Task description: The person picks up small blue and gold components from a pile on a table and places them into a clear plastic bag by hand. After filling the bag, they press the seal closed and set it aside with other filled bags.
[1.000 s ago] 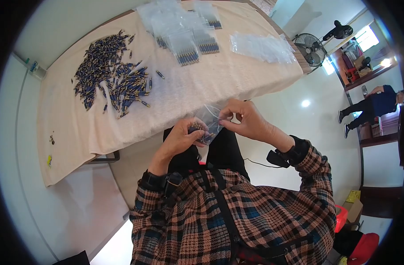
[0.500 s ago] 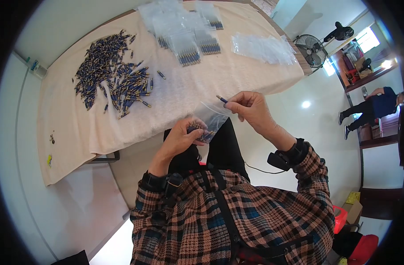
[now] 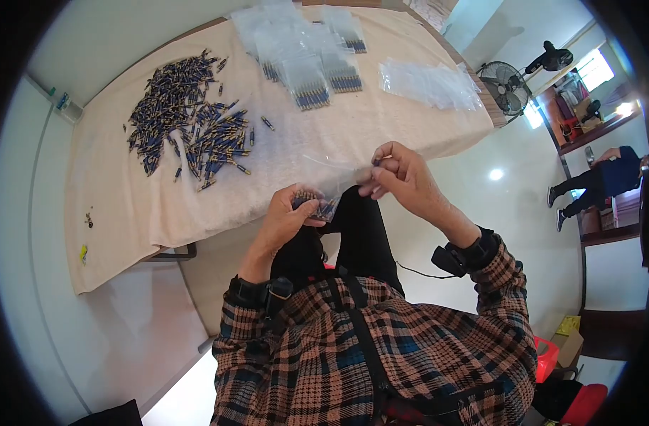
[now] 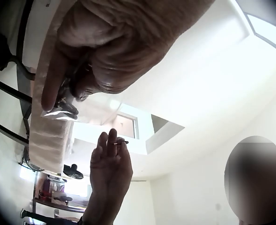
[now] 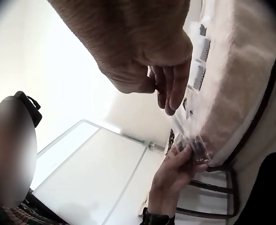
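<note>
My left hand (image 3: 285, 219) grips the lower part of a clear plastic bag (image 3: 326, 172) in front of the table edge. Inside the bag, between thumb and fingers, lie several dark-blue pieces with gold ends (image 3: 327, 209). The bag's open end points up and away from me. Just right of that end is my right hand (image 3: 410, 186), its fingertips blurred at the bag's edge. The left wrist view shows one small dark piece (image 4: 122, 142) pinched between its thumb and finger. In the right wrist view the bag (image 5: 199, 149) hangs in the left hand (image 5: 171, 176), below the right hand.
A large heap of blue-and-gold pieces (image 3: 170, 92) lies on the cloth-covered table (image 3: 115, 206). Filled bags (image 3: 307, 85) are piled at the back, with flat clear bags (image 3: 427, 85) to their right. Beyond the table stand a fan (image 3: 505, 86) and another person (image 3: 612, 177).
The right hand has gone from the bag's mouth to its right side, first showing a blue-and-gold piece pointing outward. The left hand keeps its hold on the bag.
</note>
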Demonstrator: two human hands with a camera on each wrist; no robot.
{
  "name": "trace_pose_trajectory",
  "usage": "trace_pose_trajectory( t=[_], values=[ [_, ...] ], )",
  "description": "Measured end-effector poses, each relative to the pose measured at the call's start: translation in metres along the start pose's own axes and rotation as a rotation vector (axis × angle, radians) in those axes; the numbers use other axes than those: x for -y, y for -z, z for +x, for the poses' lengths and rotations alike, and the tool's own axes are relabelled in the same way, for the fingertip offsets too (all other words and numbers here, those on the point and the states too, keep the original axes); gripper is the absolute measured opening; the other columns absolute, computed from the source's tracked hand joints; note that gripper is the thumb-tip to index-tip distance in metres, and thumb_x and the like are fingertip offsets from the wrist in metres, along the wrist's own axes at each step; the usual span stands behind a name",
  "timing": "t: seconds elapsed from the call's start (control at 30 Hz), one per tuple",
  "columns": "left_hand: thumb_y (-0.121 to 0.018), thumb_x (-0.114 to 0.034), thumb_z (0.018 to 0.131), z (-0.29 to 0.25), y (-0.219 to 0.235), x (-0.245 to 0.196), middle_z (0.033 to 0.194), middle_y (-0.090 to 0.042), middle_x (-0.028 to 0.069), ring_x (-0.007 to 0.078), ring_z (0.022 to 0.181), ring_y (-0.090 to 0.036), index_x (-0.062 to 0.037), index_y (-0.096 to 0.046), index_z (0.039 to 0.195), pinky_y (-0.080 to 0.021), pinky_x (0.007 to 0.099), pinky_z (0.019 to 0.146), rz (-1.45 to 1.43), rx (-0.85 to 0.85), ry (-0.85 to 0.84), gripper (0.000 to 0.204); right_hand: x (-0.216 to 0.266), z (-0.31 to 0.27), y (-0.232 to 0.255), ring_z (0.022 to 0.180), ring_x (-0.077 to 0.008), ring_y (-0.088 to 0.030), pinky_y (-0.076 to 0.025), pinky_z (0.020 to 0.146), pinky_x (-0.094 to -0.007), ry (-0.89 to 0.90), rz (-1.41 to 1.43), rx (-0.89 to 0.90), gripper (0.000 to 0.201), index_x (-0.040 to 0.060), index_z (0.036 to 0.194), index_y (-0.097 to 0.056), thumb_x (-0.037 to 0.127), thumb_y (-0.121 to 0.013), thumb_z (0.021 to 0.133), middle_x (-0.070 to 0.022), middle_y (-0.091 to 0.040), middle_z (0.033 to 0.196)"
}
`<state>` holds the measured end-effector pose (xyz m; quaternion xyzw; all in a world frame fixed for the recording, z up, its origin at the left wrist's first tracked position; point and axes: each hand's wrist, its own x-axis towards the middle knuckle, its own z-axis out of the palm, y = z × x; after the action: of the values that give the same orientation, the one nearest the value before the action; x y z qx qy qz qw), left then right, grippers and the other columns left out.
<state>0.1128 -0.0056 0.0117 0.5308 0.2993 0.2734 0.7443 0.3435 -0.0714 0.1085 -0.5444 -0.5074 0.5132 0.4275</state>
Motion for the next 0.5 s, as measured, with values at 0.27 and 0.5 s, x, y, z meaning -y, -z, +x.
trace_pose_trajectory(
  t=[0.27,0.5],
  values=[
    [-0.055,-0.005,0.092,0.001,-0.006,0.007,0.096,-0.064,0.0099,0.0164,0.087,-0.064,0.0017,-0.057,0.104,-0.058,0.0301,0.074,0.047,-0.018,-0.080,0.014,0.003,0.020,-0.001,0.071,-0.0069,-0.059,-0.047,0.058,-0.0192,0.239,-0.079,-0.204,0.022,-0.0006,0.109,-0.054,0.002,-0.057,0.088,-0.0064,-0.065,0.087],
    [-0.055,-0.006,0.093,0.001,-0.011,0.009,0.098,-0.064,0.0087,0.0146,0.089,-0.063,0.0006,-0.058,0.104,-0.057,0.0299,0.078,0.078,-0.019,-0.131,0.013,-0.004,0.022,-0.015,0.068,-0.0051,-0.056,-0.042,0.054,-0.0193,0.458,-0.376,-0.317,0.013,0.0037,0.092,-0.065,0.000,-0.067,0.079,-0.0020,-0.067,0.083]
  ],
)
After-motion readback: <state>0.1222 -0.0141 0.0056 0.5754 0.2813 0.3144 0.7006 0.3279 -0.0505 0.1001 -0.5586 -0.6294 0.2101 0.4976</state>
